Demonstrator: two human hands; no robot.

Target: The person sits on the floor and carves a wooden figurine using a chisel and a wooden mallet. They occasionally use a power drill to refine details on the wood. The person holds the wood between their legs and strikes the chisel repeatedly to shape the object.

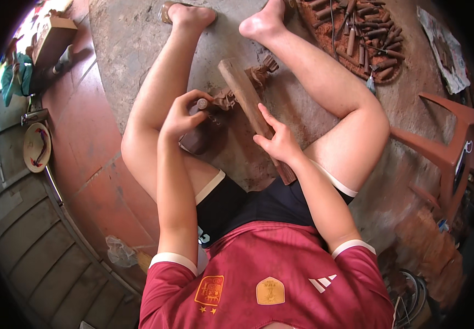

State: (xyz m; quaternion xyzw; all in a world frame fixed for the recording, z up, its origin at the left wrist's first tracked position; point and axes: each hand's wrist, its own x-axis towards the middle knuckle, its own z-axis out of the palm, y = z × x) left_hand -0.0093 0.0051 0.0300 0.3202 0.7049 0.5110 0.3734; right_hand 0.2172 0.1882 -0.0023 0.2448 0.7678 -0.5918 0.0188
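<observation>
stick (pixel 241 88) slants, grasped between the thumb and fingers of the right hand (pixel 278 140), its far end well past them, its near end by the shorts (pixel 259 208); left of those fingers, the left hand (pixel 185 116) is curled round an upright handle (pixel 202 103); a knobbly brown piece (pixel 258 77) and open floor (pixel 215 57) lie beyond both hands' fingers

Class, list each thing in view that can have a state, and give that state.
Left hand: closed around a round-ended handle.
Right hand: gripping the wooden club.
Wooden club: held at a slant.
Carved brown piece: partly hidden behind the club.
Handled tools: heaped together, unheld.
Clear plastic bag: crumpled.
</observation>
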